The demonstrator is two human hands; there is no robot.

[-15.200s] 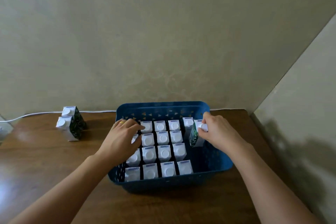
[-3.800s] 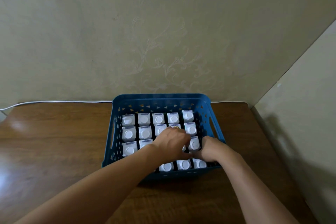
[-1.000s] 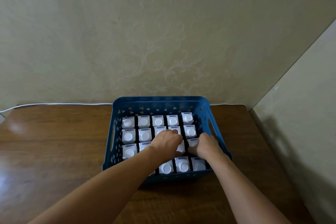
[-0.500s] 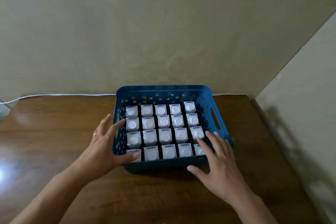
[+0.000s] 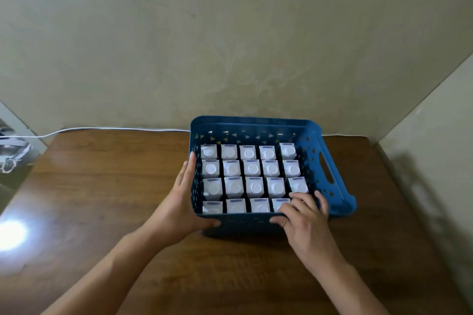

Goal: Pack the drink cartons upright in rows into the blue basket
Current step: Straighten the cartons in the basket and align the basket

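A dark brown wooden tabletop stands against a beige wall bearing a faint scroll pattern. A second plain wall meets it at the right corner. A white cable runs along the tabletop's rear edge. A bright glare reflects at left.

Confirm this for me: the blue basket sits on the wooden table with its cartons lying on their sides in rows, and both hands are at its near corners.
Not quite. The head view shows the drink cartons standing upright, white caps facing up, not lying on their sides. The rest holds: the blue basket sits on the wooden table, with the left hand and right hand at its near corners.
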